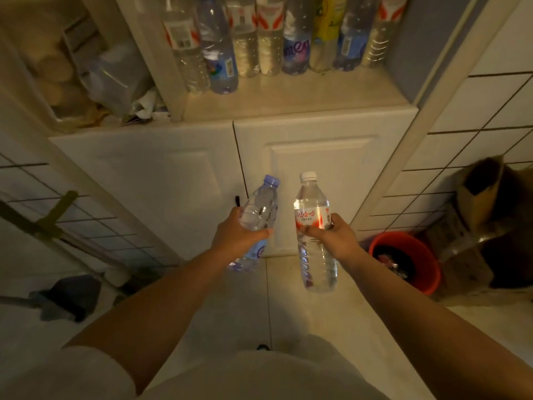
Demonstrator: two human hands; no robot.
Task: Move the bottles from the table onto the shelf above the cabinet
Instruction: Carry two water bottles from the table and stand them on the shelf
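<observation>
**Two bottles held in front of the cabinet**

The left hand grips a clear bottle with a pale blue cap round its middle, fingers curled about it and thumb across the front; the bottle leans towards one o'clock. The right hand holds a second bottle, white-capped with a red and white label, the fingers wrapped over the label band; it stands close to upright. The two bottles are near each other but apart, both in the air before the white cabinet doors, whose top edge lies at twelve o'clock from the hands.

Above the doors is the shelf, where a row of bottles stands against the back, some blue-labelled, some red and white, one yellow. Its front strip is bare. At ten o'clock, a neighbouring compartment holds a heap of what may be plastic bags; the light there is too dim to be sure.

On the floor at three o'clock sits a red bucket beside a brown paper bag. At eight o'clock lies a dark dustpan.
</observation>
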